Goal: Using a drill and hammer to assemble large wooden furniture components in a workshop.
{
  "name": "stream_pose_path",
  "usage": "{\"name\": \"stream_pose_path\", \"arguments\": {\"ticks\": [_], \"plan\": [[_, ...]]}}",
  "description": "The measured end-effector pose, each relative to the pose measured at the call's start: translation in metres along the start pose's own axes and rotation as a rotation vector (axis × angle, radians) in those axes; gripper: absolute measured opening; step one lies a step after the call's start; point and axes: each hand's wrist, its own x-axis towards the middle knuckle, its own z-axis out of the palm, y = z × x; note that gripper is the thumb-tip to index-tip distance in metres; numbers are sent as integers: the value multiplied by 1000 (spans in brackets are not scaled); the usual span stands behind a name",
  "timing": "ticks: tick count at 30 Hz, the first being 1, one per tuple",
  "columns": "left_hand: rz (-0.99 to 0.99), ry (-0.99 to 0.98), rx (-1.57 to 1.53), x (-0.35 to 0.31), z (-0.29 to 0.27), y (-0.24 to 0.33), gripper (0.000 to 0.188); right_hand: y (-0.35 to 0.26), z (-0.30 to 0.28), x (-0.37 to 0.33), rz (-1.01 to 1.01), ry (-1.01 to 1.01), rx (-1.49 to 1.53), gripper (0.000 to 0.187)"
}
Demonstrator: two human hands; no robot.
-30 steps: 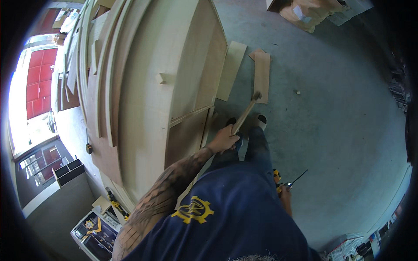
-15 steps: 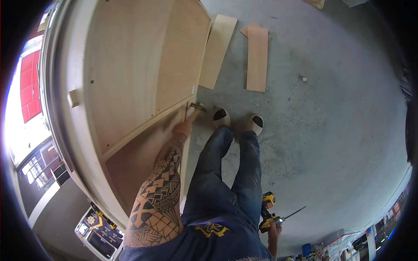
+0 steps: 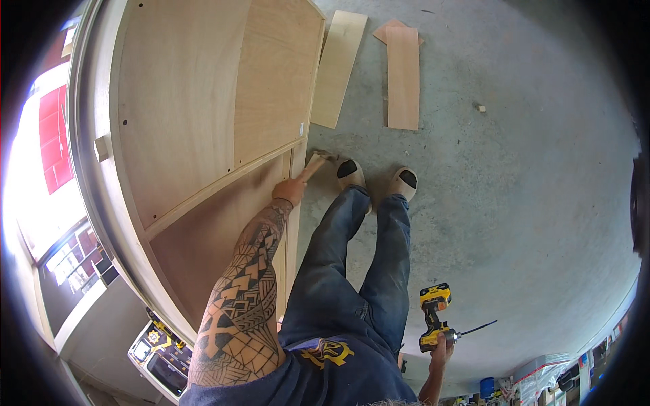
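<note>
Down at the left, my left hand (image 3: 289, 191) is closed around the wooden handle of a hammer (image 3: 314, 164). The hammer's head is by the cabinet's lower front edge, close to my left shoe, and is somewhat blurred. My left arm reaches across the open lower bay of a large plywood cabinet (image 3: 183, 101). Out to the right, my right hand (image 3: 442, 350) grips a yellow and black cordless drill driver (image 3: 433, 318) near its front end. A long thin bit sticks out of it to the right, and its battery end points away from me.
Beyond my shoes, a pale board (image 3: 340, 71) lies beside the cabinet, with a reddish board (image 3: 403, 81) on another piece. A small wood block (image 3: 481, 108) rests on the concrete floor (image 3: 528, 203). Plastic-wrapped goods (image 3: 542, 373) and a blue container (image 3: 487, 387) stand at the lower right.
The hammer has swung to a different angle, its head now nearer my left shoe. My right hand has carried the drill driver outward to the right and slightly up in view. The view has shifted slightly.
</note>
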Motion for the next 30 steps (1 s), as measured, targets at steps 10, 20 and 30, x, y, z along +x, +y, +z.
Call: {"name": "stream_pose_path", "arguments": {"ticks": [10, 20, 30], "plan": [[-261, 130, -68, 46, 46, 17, 45, 4, 26, -6, -80, -159, 6, 34], [-194, 82, -10, 73, 41, 9, 46, -17, 28, -1, -43, -185, -189, 32], [-167, 124, -57, 102, 64, 4, 44, -16, 16, 13, 23, -148, -160, 32]]}}
